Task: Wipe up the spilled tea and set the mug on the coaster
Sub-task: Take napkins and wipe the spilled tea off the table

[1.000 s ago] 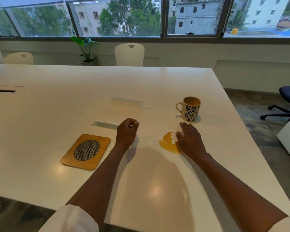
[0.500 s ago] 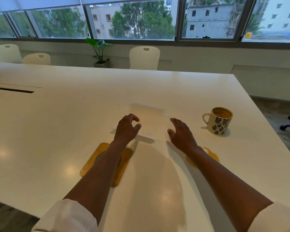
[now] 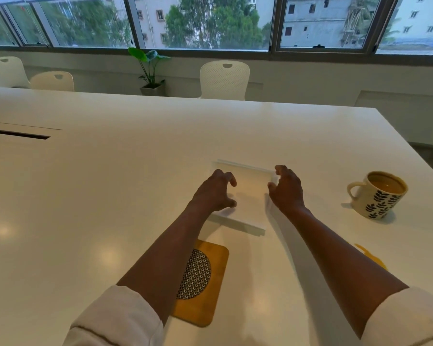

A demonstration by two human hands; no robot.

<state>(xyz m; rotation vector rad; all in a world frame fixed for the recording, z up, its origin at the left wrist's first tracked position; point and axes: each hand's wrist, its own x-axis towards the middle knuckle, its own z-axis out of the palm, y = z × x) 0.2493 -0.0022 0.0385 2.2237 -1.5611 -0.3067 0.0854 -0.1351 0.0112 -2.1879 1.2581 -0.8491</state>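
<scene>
The spilled tea [image 3: 371,257] lies as an amber patch on the white tabletop [image 3: 110,183] toward the near right, partly hidden behind the right forearm, so only its far edge shows. The mug [image 3: 378,194] stands upright beyond it, near the right edge, cream with a dark leaf pattern, its handle pointing left and brown tea filling it close to the rim; it is well apart from the spill. The coaster [image 3: 203,283], a rounded square of wood with a woven round centre, lies flat at the near middle, partly covered by the left forearm and well apart from the mug. Between coaster and mug, farther from the person, sits a flat white stack of tissues [image 3: 248,196], square and barely distinct from the surface. The left hand [image 3: 214,192] hovers at the stack's left edge with fingers curved and spread, thumb near the front corner, gripping nothing that can be seen. The right hand [image 3: 286,188] is at the stack's right edge, fingers likewise loosely curved and parted; whether it touches the stack cannot be told. Both sleeves are white and pushed up the forearms. A dark slot [image 3: 18,134] is cut into the surface at far left. Beyond the far edge stand white chairs [image 3: 224,79] and a potted plant [image 3: 149,71] below a row of windows [image 3: 210,21].
</scene>
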